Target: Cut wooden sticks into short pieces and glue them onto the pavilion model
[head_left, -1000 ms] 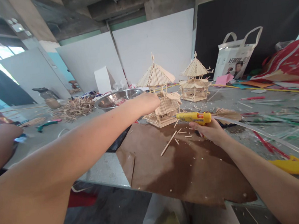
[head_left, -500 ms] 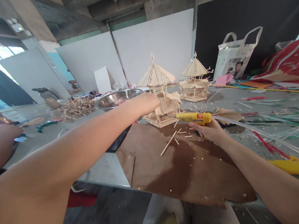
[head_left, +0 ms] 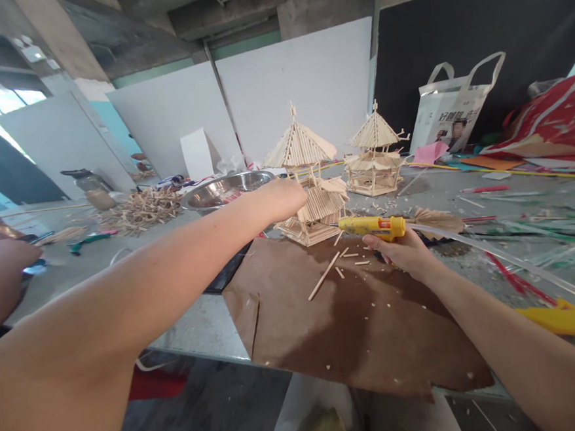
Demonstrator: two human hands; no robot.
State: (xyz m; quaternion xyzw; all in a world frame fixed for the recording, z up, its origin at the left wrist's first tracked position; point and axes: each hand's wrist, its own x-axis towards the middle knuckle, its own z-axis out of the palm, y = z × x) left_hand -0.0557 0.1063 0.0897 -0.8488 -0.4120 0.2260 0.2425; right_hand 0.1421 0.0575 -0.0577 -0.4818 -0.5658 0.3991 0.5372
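In the head view my right hand (head_left: 402, 252) is closed around a yellow hot glue gun (head_left: 371, 227), whose tip points left toward a pavilion model (head_left: 322, 203) built of thin wooden sticks. A long clear glue stick (head_left: 487, 249) trails from the gun's rear. My left hand (head_left: 289, 199) reaches to the left side of the same model, at its lower roof. Its fingers are hidden from view, so I cannot see what they touch. Short loose sticks (head_left: 324, 276) lie on the brown sheet (head_left: 375, 341) in front of the model.
A second stick pavilion (head_left: 375, 160) stands behind to the right. A steel bowl (head_left: 202, 196) and a heap of sticks (head_left: 142, 209) sit at the left. Another yellow tool (head_left: 558, 319) lies at the right. Another person's hand (head_left: 12, 258) is at the far left edge.
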